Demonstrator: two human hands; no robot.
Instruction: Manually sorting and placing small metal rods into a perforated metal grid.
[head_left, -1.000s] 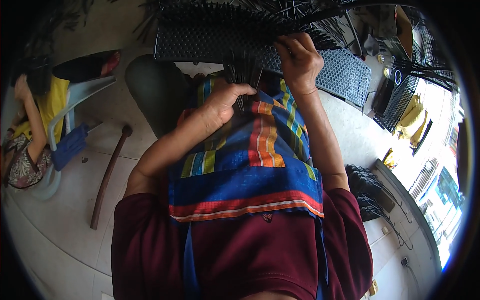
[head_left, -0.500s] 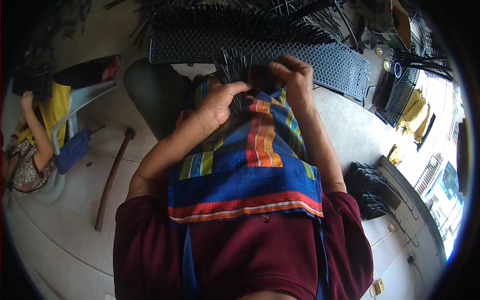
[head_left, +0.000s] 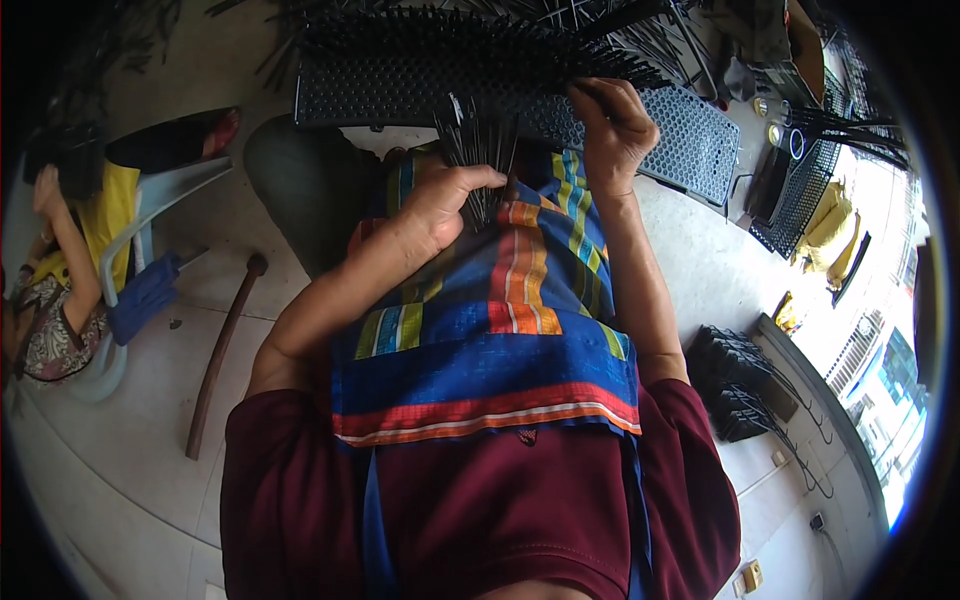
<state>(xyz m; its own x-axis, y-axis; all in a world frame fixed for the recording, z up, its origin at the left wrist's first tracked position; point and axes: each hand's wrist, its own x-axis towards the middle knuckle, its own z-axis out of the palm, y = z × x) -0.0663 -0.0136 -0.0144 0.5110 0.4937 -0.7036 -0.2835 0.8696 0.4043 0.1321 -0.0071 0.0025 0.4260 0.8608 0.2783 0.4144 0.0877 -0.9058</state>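
Note:
Wrapped round a bundle of thin black rods, my left hand rests over my lap. The rods fan out upward from the fist. Farther right, my right hand is raised at the near edge of a black tray full of round holes. Its fingers are pinched together, and whatever they may hold is too dark to make out. Dense rows of black rods stand up from the tray's far part. A colourful striped apron covers my lap.
More loose black rods lie beyond the tray. On the left, a co-worker's arm shows beside a pale chair. A brown stick lies on the floor. At right are stacked black parts and a cardboard box.
My right hand has moved away from the bundle, to the right and upward over the tray's edge. My left hand keeps hold of the rods, nearly unmoved. The co-worker's hand has shifted slightly.

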